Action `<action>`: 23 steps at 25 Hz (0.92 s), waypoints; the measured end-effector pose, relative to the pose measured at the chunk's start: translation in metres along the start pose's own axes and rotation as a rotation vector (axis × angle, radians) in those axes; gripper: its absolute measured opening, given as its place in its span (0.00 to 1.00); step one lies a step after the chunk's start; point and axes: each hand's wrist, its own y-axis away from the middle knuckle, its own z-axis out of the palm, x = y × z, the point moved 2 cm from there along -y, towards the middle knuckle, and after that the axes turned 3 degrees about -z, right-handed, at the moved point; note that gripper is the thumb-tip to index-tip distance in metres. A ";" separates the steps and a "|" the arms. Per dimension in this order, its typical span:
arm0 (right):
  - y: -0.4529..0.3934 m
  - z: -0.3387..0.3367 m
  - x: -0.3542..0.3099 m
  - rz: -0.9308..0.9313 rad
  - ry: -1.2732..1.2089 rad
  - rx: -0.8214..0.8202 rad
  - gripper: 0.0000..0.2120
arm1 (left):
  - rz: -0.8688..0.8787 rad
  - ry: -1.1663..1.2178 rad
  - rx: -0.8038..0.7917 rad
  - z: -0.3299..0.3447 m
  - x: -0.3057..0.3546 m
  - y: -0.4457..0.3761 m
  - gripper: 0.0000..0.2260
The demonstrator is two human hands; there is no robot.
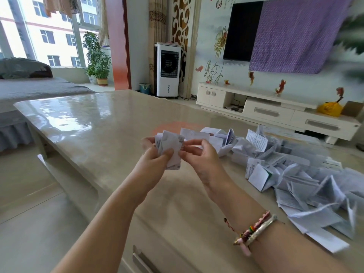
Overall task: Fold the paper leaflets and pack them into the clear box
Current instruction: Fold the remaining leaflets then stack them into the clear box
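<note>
I hold a small bunch of folded leaflets (171, 149) up in the air, over the middle of the shiny table (88, 123). My left hand (155, 154) curls around the bunch from the left, with my thumb pressed on the front. My right hand (199, 154) pinches the right edge of the bunch with thumb and fingers. I wear bead bracelets (256, 229) on my right wrist.

A big messy pile of leaflets (285, 168) lies on the table near its right edge. It runs from the far side down toward the near right corner. Some are folded, some stand up like little tents. The pile is just beside my right arm. I cannot see the clear box anywhere.

Past the far edge of the table stands a white air cooler (168, 69) on the floor. A TV (242, 30) hangs on the wall, half covered by a purple cloth (295, 34). Under it is a long white TV cabinet (275, 111) with a yellow bag (329, 108) on top. A green potted plant (97, 60) stands by the window.
</note>
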 end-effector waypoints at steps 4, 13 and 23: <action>0.002 0.004 0.008 -0.094 0.118 -0.174 0.25 | 0.006 -0.411 0.013 -0.003 -0.012 -0.003 0.21; 0.017 0.000 0.017 -0.427 0.581 -0.343 0.45 | 0.083 -0.493 0.011 -0.005 -0.018 -0.002 0.17; 0.010 -0.019 0.004 -0.387 0.367 -0.164 0.28 | -0.005 -0.221 0.103 -0.016 -0.016 -0.004 0.16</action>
